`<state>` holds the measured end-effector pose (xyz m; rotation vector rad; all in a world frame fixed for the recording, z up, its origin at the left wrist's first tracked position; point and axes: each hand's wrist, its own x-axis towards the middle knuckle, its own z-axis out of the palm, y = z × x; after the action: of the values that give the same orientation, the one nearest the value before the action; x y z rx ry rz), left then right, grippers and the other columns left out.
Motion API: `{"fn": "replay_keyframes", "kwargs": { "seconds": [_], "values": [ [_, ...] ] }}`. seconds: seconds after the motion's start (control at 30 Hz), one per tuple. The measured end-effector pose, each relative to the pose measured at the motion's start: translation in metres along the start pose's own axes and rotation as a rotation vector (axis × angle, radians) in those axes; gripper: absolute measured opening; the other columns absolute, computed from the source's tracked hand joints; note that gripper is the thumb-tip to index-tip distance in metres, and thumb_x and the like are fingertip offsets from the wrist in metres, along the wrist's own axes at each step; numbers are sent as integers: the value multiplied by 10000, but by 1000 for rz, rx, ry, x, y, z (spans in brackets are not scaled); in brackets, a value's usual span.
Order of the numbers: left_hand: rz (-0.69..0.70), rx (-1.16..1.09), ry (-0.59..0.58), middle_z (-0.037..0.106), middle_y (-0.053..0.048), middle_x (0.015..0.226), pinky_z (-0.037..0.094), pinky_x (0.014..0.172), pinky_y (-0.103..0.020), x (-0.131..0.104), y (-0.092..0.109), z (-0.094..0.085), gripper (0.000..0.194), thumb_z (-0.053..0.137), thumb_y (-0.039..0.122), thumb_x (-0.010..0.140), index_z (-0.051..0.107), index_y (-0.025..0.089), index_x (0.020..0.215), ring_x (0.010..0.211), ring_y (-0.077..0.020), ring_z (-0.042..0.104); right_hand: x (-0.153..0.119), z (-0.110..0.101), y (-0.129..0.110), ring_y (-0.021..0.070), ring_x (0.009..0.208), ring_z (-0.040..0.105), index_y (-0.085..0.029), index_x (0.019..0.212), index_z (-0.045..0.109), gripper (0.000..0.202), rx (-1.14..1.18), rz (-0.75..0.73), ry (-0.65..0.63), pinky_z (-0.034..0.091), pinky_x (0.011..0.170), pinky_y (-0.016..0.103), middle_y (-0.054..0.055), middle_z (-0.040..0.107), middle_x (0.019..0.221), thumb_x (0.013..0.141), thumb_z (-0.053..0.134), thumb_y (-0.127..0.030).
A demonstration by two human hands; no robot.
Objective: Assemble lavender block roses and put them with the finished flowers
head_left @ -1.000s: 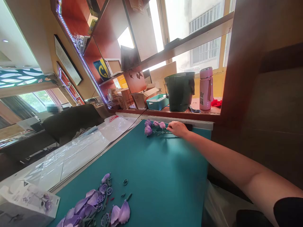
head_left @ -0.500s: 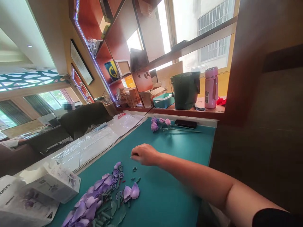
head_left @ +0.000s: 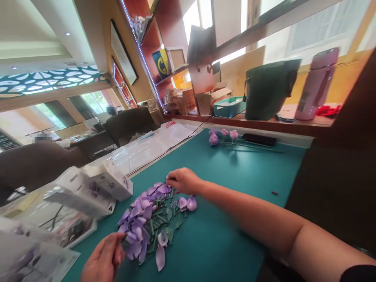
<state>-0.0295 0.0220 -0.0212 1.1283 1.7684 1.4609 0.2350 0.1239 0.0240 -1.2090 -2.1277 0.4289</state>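
A long heap of purple plastic petals [head_left: 141, 209] lies on the teal mat [head_left: 223, 235], with green stem and leaf pieces [head_left: 160, 221] along its right side. My right hand [head_left: 185, 181] is over the heap's far end, fingers curled together; whatever they pinch is hidden. At the near left edge of the heap, my left hand [head_left: 104, 256] has its fingertips drawn together against the petals, and I cannot make out what is in them. Two loose pale petals [head_left: 187, 203] lie just right of the heap, below my right hand.
Assembled purple and pink roses [head_left: 219, 136] lie at the mat's far end beside a black case [head_left: 259, 139]. White printed boxes [head_left: 113, 180] stand left of the heap. A dark green bucket [head_left: 268, 90] and a pink bottle [head_left: 317, 84] are on the ledge. A red piece [head_left: 274, 192] lies at right.
My left hand has come into view at the near end of the heap. My right hand has moved nearer the heap's far end. The view has shifted, showing more boxes at left.
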Motion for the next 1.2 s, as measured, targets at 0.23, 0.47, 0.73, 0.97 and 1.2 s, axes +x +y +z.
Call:
{"fn": "replay_keyframes", "kwargs": {
  "seconds": [0.23,0.47,0.73,0.97,1.2],
  "values": [
    [8,32,-19,448,73,439,322,415,-224,-20,32,8,583,672,623,593,616,167,953,452,-110,395,-2,22,24,107,671,545,-179,800,684,146,70,10,2,327,594,198,1,680,757,840,545,-192],
    [49,259,-41,660,-32,734,505,635,-315,-16,26,2,446,614,561,674,650,194,924,693,-199,603,2,24,48,140,768,575,-207,909,685,179,-27,28,0,360,656,225,12,689,862,872,511,-224],
    [203,447,-247,677,-5,674,461,556,-271,-38,22,26,304,541,496,756,681,236,828,616,-186,604,2,49,48,184,891,542,-270,1113,654,322,-337,-117,-241,385,717,258,64,616,1009,859,503,-143],
    [223,422,-285,656,2,631,450,553,-263,-45,26,34,284,517,468,783,690,243,787,584,-174,590,2,58,40,223,900,515,-199,969,657,194,-524,-210,-278,390,722,309,97,583,985,883,485,-181],
    [222,395,-294,643,1,630,447,545,-255,-49,28,36,280,515,465,775,686,244,774,593,-172,590,1,54,33,211,933,498,-199,913,653,151,-548,-262,-302,380,730,290,94,582,1004,879,510,-162]
  ]
}}
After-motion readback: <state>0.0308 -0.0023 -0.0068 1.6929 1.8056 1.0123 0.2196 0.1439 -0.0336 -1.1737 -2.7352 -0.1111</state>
